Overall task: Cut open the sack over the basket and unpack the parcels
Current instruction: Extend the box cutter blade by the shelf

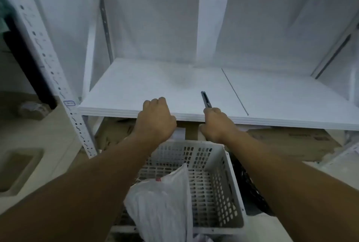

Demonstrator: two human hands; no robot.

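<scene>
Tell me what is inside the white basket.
A white plastic sack with a small red mark covers the near left part of the basket; the rest of the slotted floor shows bare. Anything under or inside the sack is hidden.

Sack (161,199) in basket (223,193) before shelf (145,82); knife (205,99) over shelf.

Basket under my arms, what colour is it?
The basket is white, perforated with slotted holes; head view.

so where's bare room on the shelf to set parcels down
The shelf is bare left of the left hand, behind both hands, and right of the seam. The front middle is crowded: the right hand grips the knife there. The sack fills the near left of the basket.
</scene>
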